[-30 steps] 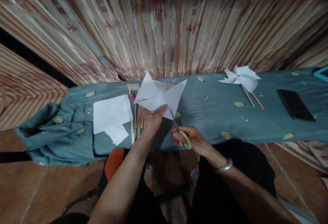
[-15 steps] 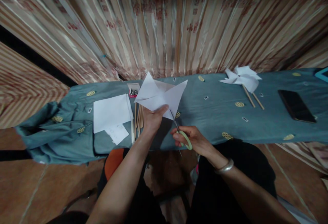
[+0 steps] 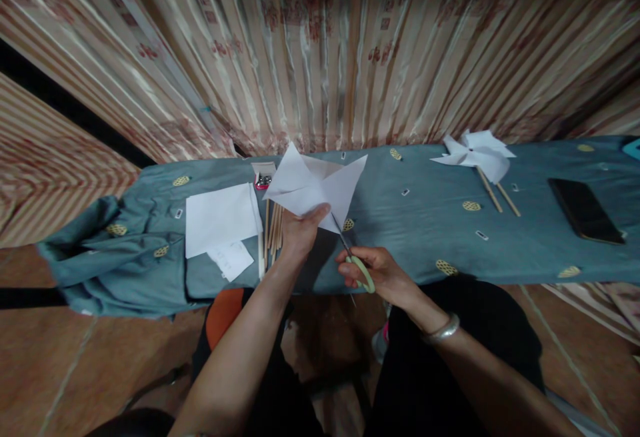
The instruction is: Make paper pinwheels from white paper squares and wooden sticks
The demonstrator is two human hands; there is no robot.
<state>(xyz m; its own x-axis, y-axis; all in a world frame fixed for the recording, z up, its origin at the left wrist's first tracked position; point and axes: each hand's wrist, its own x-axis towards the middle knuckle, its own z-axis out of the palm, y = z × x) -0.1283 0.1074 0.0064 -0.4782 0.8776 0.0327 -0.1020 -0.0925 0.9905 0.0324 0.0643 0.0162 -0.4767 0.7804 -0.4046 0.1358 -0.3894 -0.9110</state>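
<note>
My left hand (image 3: pixel 303 226) grips a white sheet of paper (image 3: pixel 313 187) by its near side, thumb on top. Cuts run in from its corners, and the flaps between them stand apart. Green-handled scissors (image 3: pixel 361 274) are in my right hand (image 3: pixel 377 270), with fingers closed round the handles. Their blades reach up to the paper's lower right edge, just right of my left thumb. How far the blades are parted is hard to make out. Below the paper, several thin wooden sticks (image 3: pixel 274 230) lie partly behind my left hand.
A stack of white paper (image 3: pixel 220 220) lies left, with a small printed slip (image 3: pixel 233 260) in front. Behind the sticks is a small box of metal pins (image 3: pixel 263 179). Paper pinwheels (image 3: pixel 480 156) on sticks and a black phone (image 3: pixel 585 210) lie right on the green cloth (image 3: pixel 410 237).
The view has shifted slightly, so the table things appear a little further right. Both hands, the paper and the scissors look nearly the same as before.
</note>
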